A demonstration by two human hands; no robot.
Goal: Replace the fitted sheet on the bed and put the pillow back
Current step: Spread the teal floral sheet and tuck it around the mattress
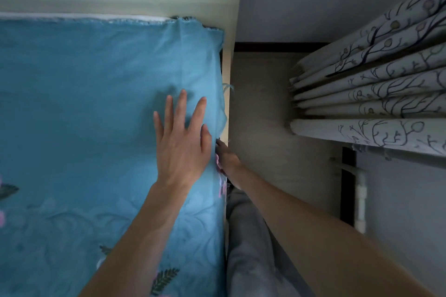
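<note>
Fitted sheet (pixel 96 103), blue with a leaf print, covers the bed across the left and centre of the head view, its long right edge running top to bottom just left of centre. Left hand (pixel 181 137) lies flat on the sheet near that edge, fingers straight and spread, pressing and holding nothing. Right hand (pixel 225 159) sits just beside it, lower, down at the side of the mattress; its fingers are hidden, so I cannot tell that grip's state. The right hand is nearer the hanging edge, so the tuck looks to be its job. No pillow shows.
</note>
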